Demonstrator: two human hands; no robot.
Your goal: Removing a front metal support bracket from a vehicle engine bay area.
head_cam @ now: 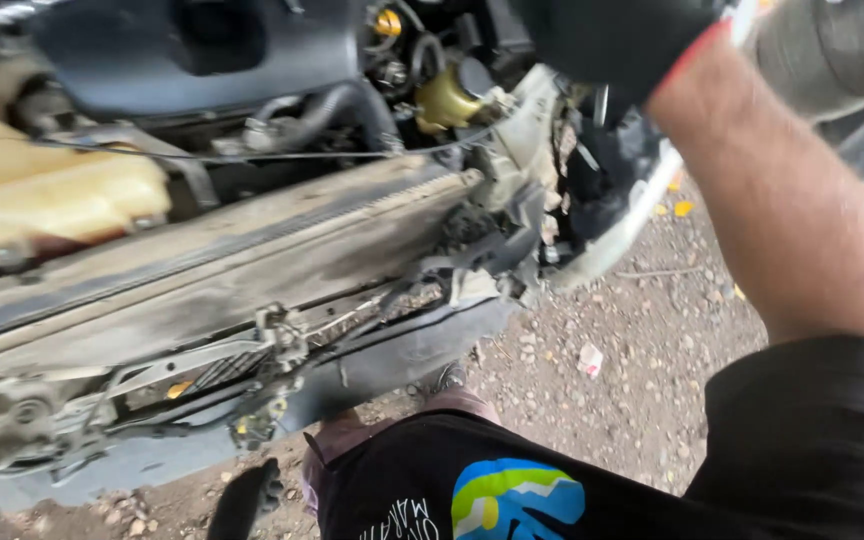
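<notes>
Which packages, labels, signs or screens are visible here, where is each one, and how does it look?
Printed patch: on the front of the person's black shirt, bottom centre; rounded shape in blue, green and yellow, with white lettering beside it.
Small scrap: on the gravel ground right of the engine bay; crumpled, white with some red, perhaps a wrapper.
No signs or screens are visible.

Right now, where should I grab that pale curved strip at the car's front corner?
Probably the lower end of the pale curved strip, from the gravel side: it juts free there, while higher up it runs behind black parts toward your right hand.
</notes>
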